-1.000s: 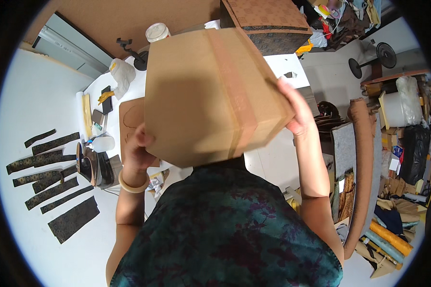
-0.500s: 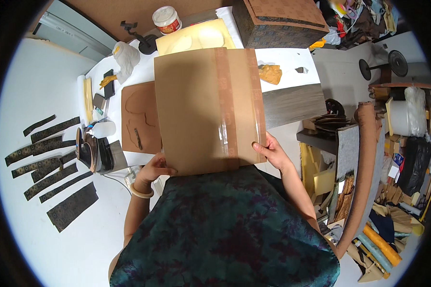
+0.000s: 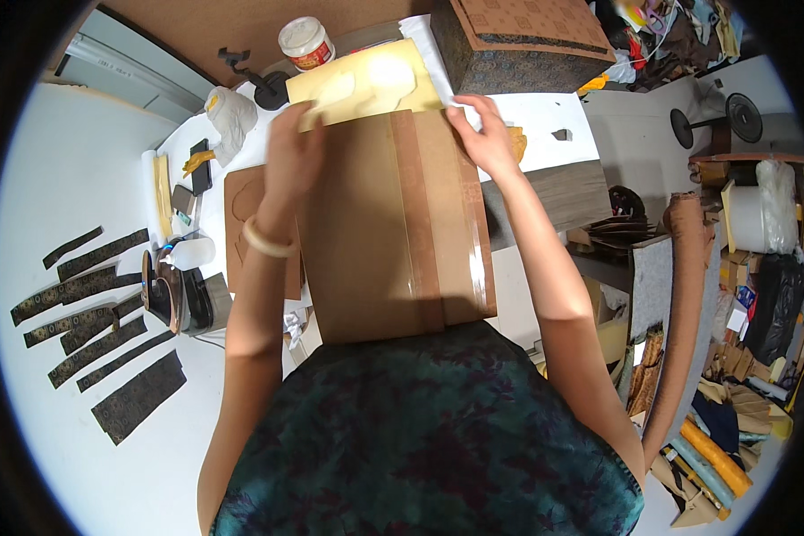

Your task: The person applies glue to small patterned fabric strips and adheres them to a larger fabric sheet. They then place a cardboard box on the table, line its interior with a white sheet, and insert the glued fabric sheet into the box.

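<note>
A flat brown cardboard panel [image 3: 357, 232] with strips of brown tape [image 3: 417, 223] lies on the work table, its near edge against my dark green patterned garment [image 3: 429, 420]. At its far left corner is my left hand [image 3: 293, 152], blurred by motion; I cannot tell whether its fingers touch the panel. My right hand [image 3: 482, 136] is at the far right corner, thumb and fingers apart, with the thumb over the edge. Just beyond the panel lies a yellow foam sheet [image 3: 366, 85] with rounded shapes on it.
A brown board [image 3: 241, 223] lies left of the panel, beside an iron [image 3: 171, 290] and a white bottle [image 3: 190, 253]. Behind are a white tub [image 3: 305, 42], a phone stand [image 3: 263, 85] and a large patterned box [image 3: 523, 49]. A brown roll [image 3: 679, 313] leans at the right.
Both hands have left the panel's near side and reached forward to its far corners. The panel has come slightly toward me and now shows more of the foam sheet.
</note>
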`<state>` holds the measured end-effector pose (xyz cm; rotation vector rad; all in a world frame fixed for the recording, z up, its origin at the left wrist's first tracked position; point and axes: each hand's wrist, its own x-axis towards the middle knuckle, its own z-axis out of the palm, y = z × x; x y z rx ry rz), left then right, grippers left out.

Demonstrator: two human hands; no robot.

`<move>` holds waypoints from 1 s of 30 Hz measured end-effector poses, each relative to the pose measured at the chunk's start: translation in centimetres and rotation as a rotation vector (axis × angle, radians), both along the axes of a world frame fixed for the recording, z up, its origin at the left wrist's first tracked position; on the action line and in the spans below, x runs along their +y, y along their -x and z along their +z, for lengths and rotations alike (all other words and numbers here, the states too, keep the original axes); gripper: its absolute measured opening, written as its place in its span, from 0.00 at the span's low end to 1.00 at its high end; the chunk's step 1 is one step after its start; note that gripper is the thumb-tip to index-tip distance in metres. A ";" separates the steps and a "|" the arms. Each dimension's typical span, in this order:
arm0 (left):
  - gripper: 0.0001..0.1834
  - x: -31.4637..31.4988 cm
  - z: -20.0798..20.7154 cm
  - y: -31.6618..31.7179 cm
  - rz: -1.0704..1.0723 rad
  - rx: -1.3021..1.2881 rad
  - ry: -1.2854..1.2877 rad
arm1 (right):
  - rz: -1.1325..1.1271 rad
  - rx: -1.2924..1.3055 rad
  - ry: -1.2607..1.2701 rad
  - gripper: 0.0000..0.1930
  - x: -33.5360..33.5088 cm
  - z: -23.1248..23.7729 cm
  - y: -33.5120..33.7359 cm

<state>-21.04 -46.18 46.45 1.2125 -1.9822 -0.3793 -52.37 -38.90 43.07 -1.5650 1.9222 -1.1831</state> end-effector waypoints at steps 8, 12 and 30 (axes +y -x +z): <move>0.39 2.0 -0.7 7.6 0.049 -0.520 -0.131 | 0.132 -0.260 -0.127 0.14 -1.5 -1.1 -1.3; 0.39 1.9 -0.7 7.6 0.039 -0.512 -0.097 | 0.143 -0.406 -0.089 0.13 -1.5 -2.9 -0.4; 0.37 6.4 1.1 8.7 -0.106 -0.408 0.045 | -0.039 -0.982 -0.448 0.27 15.3 -1.0 2.4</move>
